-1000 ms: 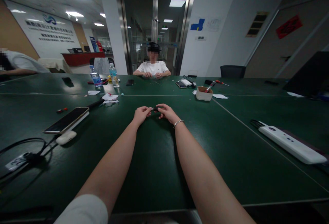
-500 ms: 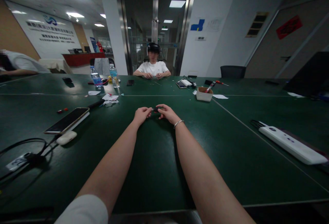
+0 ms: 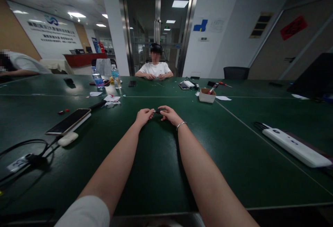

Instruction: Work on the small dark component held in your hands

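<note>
Both of my hands meet over the middle of the green table (image 3: 156, 157), pinching one small black object (image 3: 157, 111) between them. It has a short, light, shiny part at its left end; it is too small to name its kind. My left hand (image 3: 144, 116) grips that left end between thumb and fingertips. On the opposite end, the thumb and index finger of my right hand (image 3: 169, 115) are closed, with the other fingers curled below. A silver bracelet (image 3: 181, 125) circles my right wrist.
A phone (image 3: 69, 122) and a white rounded case (image 3: 68, 139) lie left, near black cables (image 3: 39, 157). Two water bottles (image 3: 97, 77) stand farther back. A small box (image 3: 207, 96) and a long white device (image 3: 296, 147) are on the right. A person (image 3: 155, 68) sits opposite.
My hands stay almost in place. A red spot beneath the black object no longer shows, and its light left end is more visible.
</note>
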Demonstrator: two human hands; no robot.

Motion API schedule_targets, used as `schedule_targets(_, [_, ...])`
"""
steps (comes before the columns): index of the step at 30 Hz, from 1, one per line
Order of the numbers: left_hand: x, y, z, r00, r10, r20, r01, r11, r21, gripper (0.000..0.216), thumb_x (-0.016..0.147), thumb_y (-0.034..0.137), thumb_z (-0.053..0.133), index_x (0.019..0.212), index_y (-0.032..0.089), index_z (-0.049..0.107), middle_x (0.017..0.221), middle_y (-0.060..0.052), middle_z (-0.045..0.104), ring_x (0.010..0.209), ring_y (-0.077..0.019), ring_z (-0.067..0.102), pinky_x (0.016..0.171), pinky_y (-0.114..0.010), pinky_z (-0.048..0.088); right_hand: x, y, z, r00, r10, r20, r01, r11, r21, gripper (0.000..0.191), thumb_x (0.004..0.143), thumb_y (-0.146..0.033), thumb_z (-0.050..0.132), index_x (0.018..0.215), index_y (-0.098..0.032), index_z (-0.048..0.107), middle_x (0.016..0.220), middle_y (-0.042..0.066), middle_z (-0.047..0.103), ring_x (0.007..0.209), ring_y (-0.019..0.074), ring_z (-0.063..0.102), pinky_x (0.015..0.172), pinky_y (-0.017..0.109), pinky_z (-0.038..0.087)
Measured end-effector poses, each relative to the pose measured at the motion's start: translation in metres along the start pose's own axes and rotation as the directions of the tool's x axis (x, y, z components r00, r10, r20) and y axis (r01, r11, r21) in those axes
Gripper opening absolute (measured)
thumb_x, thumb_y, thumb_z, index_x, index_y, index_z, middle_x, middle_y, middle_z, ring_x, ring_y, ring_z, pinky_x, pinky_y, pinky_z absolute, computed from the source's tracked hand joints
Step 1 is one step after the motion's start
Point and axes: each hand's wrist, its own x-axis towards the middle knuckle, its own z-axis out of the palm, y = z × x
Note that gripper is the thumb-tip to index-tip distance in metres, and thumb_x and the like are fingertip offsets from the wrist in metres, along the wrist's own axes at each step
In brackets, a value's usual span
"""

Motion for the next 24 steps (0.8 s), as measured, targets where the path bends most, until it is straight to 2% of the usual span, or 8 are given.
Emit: schedule_targets(24, [0.0001,-0.001,0.0005,1.0,-0.017,-0.018,0.017,0.999,0.049,0.04,0.073,0.056,0.058,0.064,0.017,0.064,0.058,-0.001,0.061,0.052,-0.0113,0.051,0.052,-0.024,0.04,-0.0013,-0.0006,0.0007,0.999,-0.031,0.014,0.031,0.999,-0.031,0.027,0.075,-0.019,0.068,0.101,-0.018,0.06,0.062,-0.007,0.055,0.045,0.0038,0.048,0.049,0.02,0.055])
